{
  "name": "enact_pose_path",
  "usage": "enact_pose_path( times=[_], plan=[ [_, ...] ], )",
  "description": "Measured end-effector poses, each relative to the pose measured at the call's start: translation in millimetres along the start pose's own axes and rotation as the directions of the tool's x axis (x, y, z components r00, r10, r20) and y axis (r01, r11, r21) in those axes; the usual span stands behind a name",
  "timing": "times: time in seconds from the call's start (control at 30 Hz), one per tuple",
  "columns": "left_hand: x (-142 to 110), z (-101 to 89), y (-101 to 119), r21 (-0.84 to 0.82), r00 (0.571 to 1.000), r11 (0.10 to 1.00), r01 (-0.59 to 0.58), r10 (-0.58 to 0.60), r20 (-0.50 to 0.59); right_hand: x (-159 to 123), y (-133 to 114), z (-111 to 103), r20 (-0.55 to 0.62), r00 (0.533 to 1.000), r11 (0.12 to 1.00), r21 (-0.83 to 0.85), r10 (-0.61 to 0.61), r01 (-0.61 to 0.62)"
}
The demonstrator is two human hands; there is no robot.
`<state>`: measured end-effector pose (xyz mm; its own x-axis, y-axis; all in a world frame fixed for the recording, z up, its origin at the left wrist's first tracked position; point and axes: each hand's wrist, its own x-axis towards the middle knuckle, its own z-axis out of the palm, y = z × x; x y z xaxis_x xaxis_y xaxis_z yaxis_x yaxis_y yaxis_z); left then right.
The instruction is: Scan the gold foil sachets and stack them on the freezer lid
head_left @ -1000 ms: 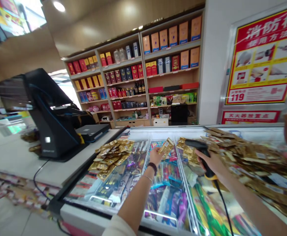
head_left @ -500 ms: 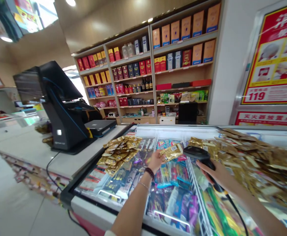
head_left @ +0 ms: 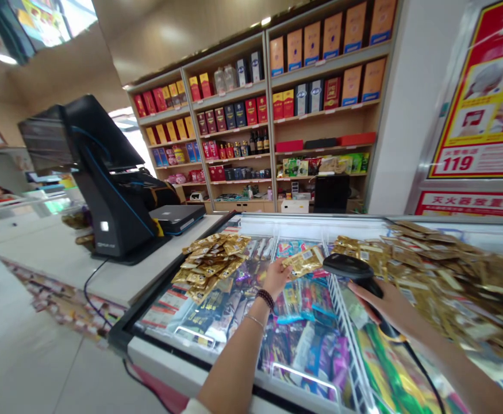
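My left hand point(head_left: 277, 278) pinches a gold foil sachet point(head_left: 305, 261) by its edge, holding it above the glass lid of a chest freezer point(head_left: 303, 230). My right hand point(head_left: 389, 305) is closed around the handle of a black corded barcode scanner point(head_left: 349, 267), whose head points toward the sachet. A heap of gold sachets point(head_left: 210, 267) lies on the glass left of my left hand. A larger heap of similar sachets point(head_left: 436, 270) spreads on the right, just beyond my right hand.
Colourful packets lie under the freezer glass. To the left, a white counter point(head_left: 57, 259) carries a black POS terminal point(head_left: 104, 184). Behind the freezer stand wooden shelves point(head_left: 251, 115) of boxes and bottles. A red and yellow fire-safety poster point(head_left: 484, 109) hangs on the right.
The sachet has swung from a steep tilt to nearly flat in my left hand. My right hand and the scanner have shifted slightly, and the whole scene has slid rightward in view.
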<state>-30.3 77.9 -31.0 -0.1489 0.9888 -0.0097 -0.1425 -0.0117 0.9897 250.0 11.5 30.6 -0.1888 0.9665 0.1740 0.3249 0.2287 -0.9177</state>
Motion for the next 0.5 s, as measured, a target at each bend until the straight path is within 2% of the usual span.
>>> enact_pose_path(
  times=[0.3, 0.4, 0.5],
  plan=[
    [0, -0.5, 1, 0.015, 1.0, 1.0, 0.014, -0.013, -0.006, -1, -3, -1, -0.009, 1.0, 1.0, -0.005, 0.004, -0.004],
    [-3, -0.1, 1, 0.001, 0.999, 1.0, 0.019, -0.019, -0.04, -2, 2, 8, -0.048, 0.999, 1.0, 0.008, -0.006, 0.007],
    [-4, -3.8, -2, -0.025, 0.998, 1.0, 0.017, -0.019, -0.065, 6, 11, 25, -0.12, 0.993, 0.997, 0.072, 0.005, 0.003]
  ],
)
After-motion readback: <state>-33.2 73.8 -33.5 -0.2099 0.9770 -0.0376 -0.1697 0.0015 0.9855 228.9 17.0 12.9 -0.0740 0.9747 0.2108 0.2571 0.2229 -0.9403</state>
